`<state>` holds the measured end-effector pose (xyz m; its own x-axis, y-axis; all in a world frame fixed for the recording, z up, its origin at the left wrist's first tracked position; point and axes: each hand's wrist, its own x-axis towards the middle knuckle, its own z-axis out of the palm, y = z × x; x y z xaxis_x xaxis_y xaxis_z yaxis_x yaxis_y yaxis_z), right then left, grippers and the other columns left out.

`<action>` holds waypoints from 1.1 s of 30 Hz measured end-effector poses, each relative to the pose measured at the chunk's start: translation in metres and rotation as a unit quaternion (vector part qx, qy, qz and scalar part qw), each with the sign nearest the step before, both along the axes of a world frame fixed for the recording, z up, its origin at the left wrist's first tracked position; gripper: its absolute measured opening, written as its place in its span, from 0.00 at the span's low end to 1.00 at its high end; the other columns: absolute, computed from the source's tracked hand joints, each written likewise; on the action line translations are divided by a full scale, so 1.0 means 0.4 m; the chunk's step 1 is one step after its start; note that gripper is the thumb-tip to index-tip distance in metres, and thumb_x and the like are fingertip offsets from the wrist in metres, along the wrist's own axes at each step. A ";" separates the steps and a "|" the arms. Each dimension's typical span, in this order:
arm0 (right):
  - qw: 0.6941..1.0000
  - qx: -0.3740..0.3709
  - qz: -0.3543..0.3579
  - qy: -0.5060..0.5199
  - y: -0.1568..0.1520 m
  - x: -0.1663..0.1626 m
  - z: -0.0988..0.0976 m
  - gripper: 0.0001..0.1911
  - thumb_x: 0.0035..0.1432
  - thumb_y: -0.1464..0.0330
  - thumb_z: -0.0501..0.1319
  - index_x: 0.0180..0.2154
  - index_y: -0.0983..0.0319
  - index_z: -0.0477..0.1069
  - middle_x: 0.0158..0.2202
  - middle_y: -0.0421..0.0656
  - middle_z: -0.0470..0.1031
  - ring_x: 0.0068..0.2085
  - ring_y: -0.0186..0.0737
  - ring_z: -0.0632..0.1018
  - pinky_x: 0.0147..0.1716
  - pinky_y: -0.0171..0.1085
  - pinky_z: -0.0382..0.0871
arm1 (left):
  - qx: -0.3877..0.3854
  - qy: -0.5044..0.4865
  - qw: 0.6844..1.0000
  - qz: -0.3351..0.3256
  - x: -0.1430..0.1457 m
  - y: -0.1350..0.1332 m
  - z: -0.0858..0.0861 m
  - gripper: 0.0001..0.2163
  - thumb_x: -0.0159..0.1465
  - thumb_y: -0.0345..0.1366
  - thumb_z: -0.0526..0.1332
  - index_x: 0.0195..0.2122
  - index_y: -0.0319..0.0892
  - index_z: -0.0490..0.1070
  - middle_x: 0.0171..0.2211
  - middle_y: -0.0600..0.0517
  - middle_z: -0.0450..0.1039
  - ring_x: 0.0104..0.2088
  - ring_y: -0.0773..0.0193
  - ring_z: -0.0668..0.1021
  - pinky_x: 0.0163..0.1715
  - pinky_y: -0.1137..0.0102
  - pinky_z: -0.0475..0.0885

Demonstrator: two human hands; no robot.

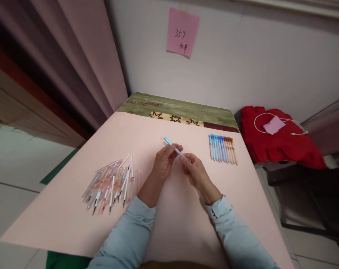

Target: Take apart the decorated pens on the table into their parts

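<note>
Both my hands meet over the middle of a pink sheet (74, 220) and hold one blue pen (169, 143) between them. My left hand (164, 161) pinches the pen's middle, with the blue end sticking out up and to the left. My right hand (194, 169) is closed on the pen's lower right end. To the left lies a loose pile of clear pen parts and refills (110, 184). To the right sits a neat row of blue and orange pens (223, 148).
The pink sheet covers a small table (177, 106) with a green patterned cloth showing at the far edge, against a white wall. A pink note (182, 31) hangs on the wall. Right of the table, a red cloth (281, 144) carries a white cable and pink slip. Curtains hang at left.
</note>
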<state>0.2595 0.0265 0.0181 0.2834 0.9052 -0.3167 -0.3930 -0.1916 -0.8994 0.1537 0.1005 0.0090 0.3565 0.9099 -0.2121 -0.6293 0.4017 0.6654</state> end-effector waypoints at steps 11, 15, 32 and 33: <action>1.000 0.003 -0.018 -0.017 0.009 -0.006 -0.020 0.21 0.48 0.51 0.68 0.27 0.63 0.74 0.21 0.39 0.71 0.21 0.29 0.65 0.20 0.32 0.53 | -0.011 0.019 1.000 0.017 0.006 -0.005 -0.007 0.10 0.52 0.36 0.72 0.32 0.35 0.78 0.31 0.47 0.79 0.36 0.61 0.81 0.44 0.65 0.74; 0.991 0.044 -0.060 -0.109 0.006 -0.004 -0.043 0.16 0.47 0.56 0.70 0.30 0.62 0.75 0.24 0.39 0.73 0.24 0.31 0.68 0.24 0.33 0.60 | -0.042 0.002 0.998 0.051 0.006 0.003 -0.011 0.08 0.53 0.33 0.71 0.31 0.36 0.78 0.30 0.48 0.79 0.34 0.63 0.82 0.46 0.64 0.75; 0.958 0.014 -0.083 -0.275 0.006 0.026 -0.047 0.16 0.50 0.55 0.65 0.33 0.61 0.73 0.23 0.38 0.70 0.24 0.34 0.66 0.23 0.33 0.59 | -0.027 0.073 0.992 0.095 -0.013 0.025 -0.011 0.12 0.55 0.37 0.71 0.35 0.35 0.76 0.32 0.45 0.80 0.32 0.62 0.82 0.38 0.64 0.78; 0.954 0.016 -0.087 -0.286 0.006 0.029 -0.048 0.15 0.51 0.55 0.65 0.33 0.61 0.73 0.23 0.38 0.70 0.24 0.34 0.66 0.23 0.33 0.59 | -0.026 0.075 0.991 0.107 -0.015 0.030 -0.013 0.12 0.55 0.37 0.71 0.35 0.35 0.75 0.32 0.45 0.80 0.32 0.63 0.82 0.39 0.64 0.78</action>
<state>0.2711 0.0288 -0.0010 0.5487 0.8352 -0.0381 0.1401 -0.1367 -0.9806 0.1476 0.1123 0.0038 0.1176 0.9478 -0.2965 -0.5991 0.3058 0.7399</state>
